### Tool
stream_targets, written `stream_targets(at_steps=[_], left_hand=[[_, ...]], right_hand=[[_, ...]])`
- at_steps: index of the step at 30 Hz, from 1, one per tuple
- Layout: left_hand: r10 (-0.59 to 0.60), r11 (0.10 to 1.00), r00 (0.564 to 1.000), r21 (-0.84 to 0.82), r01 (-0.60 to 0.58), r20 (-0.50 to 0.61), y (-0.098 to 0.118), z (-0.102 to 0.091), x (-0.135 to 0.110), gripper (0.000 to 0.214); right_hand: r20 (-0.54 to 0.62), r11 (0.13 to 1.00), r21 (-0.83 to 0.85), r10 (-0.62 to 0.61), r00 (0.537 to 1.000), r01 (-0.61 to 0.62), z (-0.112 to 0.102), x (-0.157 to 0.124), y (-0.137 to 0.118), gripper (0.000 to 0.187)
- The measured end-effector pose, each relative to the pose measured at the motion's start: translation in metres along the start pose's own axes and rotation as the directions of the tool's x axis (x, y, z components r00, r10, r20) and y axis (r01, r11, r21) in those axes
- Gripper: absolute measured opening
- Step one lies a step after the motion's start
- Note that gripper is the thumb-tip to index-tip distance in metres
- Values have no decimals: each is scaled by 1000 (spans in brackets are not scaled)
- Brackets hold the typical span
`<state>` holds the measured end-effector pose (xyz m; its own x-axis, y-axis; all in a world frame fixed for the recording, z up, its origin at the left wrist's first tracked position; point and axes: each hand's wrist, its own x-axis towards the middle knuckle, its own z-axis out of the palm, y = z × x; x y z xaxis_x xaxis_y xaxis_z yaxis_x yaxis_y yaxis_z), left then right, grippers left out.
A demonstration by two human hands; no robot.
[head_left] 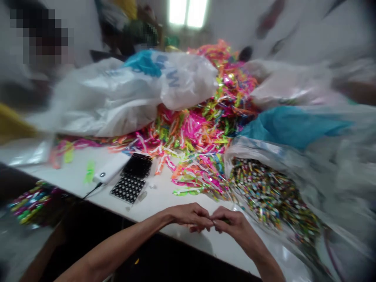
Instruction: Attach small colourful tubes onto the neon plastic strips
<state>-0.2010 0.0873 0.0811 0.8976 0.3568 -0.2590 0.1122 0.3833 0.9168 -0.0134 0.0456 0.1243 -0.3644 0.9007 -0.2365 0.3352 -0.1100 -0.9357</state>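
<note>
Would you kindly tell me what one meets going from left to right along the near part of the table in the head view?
White power bank, black dotted trays, left hand, right hand, clear bag of small coloured pieces.

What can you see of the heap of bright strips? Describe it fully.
The heap of bright strips is a tangle of thin, shiny pieces in pink, green, orange, yellow and white. It lies on the white table, thinning toward the near edge. A white plastic bag rests on its left side; a clear bag abuts its right.
</note>
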Motion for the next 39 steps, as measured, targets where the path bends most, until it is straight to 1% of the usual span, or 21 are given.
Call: stream_targets(at_steps=[2, 4, 6, 9, 11, 14, 18, 24, 27, 31, 33, 34, 35, 36, 37, 38, 39], left_hand=[[-25, 1000, 1000, 2, 25, -2, 0, -1, 0, 44], [-25, 1000, 1000, 16, 25, -6, 0, -3, 0, 46], [1, 1000, 1000, -7, -1, -6, 0, -4, -2, 47], [66, 996, 998, -66, -65, 18, 3, -4, -7, 44], [96, 994, 995, -47, -94, 30, 6, -3, -10, 42], [93, 996, 996, 6, -93, 12, 6, -3, -14, 40], [89, 992, 996, 96, -87, -14, 2, -4, -11, 42], [139, 962, 989, 244, -121, -58, 7, -2, -8, 45], [156, 935, 984, 336, -117, -92, 10, 0, -11, 46], [144, 910, 984, 404, -90, -106, 8, -3, -10, 46], [164, 873, 979, 480, -87, -120, 9, -11, -4, 44], [203, 833, 968, 546, -91, -148, 12, -17, 0, 43], [257, 780, 949, 619, -92, -183, 15, -24, 6, 42], [322, 723, 920, 686, -86, -223, 20, -32, 12, 41], [378, 676, 888, 734, -72, -261, 26, -39, 17, 39], [416, 655, 859, 754, -53, -300, 31, -46, 23, 37], [431, 662, 835, 749, -35, -342, 37, -52, 27, 35]], right_hand=[[25, 1000, -9, 9, 1000, -9, -1, 2, 2, 18], [40, 999, -37, 16, 999, -14, -2, 3, 4, 20], [42, 999, -45, 15, 999, -13, -1, 5, 5, 20], [28, 1000, 0, 12, 1000, -12, 0, 6, 1, 20], [25, 1000, 14, 12, 1000, -12, 1, 6, -4, 19], [12, 1000, -3, 12, 1000, -12, 4, 5, -9, 16], [-60, 1000, -15, -2, 998, 1, 8, 3, -11, 11], [-155, 995, -70, -85, 984, 74, 9, 3, -21, 7], [-193, 989, -104, -125, 973, 106, 12, 2, -23, 10], [-191, 993, -67, -107, 976, 96, 17, 7, -13, 10], [-171, 997, -23, -74, 982, 71, 9, 18, -2, 10], [-180, 998, -23, -58, 982, 55, 1, 25, 4, 13], [-232, 997, -72, -42, 972, 26, -11, 32, 11, 18], [-309, 988, -152, -35, 950, -13, -25, 40, 18, 25], [-435, 956, -281, -50, 899, -83, -41, 46, 25, 30], [-590, 868, -440, -88, 802, -228, -56, 51, 33, 30], [-651, 824, -480, -105, 752, -300, -71, 55, 40, 29]])
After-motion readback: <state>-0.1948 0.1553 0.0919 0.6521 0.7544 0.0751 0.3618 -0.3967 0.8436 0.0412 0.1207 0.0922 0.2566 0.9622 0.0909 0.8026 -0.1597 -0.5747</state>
